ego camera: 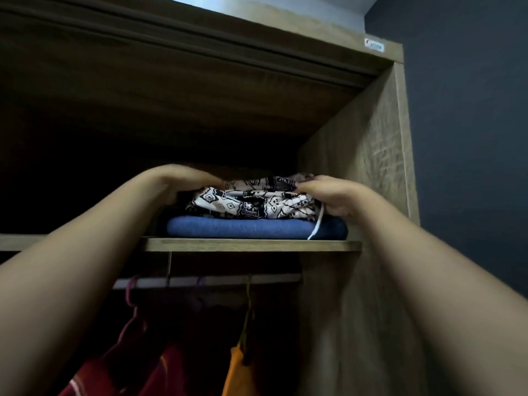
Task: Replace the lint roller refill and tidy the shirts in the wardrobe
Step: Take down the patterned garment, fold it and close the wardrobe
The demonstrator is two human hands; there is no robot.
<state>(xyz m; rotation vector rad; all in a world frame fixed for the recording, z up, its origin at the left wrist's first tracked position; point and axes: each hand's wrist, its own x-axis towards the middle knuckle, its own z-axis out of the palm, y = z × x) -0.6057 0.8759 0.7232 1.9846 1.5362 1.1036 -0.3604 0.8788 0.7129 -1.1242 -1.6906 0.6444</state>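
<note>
A folded black-and-white patterned shirt [251, 202] lies on top of a folded blue garment [243, 227] on the wardrobe's upper shelf [257, 245]. My left hand [183, 180] grips the patterned shirt's left end, fingers curled over its top. At the shirt's right end, my right hand [328, 195] pinches the fabric. A white cord [316, 224] hangs from the pile over the blue garment. No lint roller is in view.
Below the shelf a rail [208, 281] carries hangers with a dark red garment [125, 367] and an orange one [234, 372]. The wardrobe's wooden side panel [371, 155] stands close on the right, with a dark blue wall [471, 124] beyond it.
</note>
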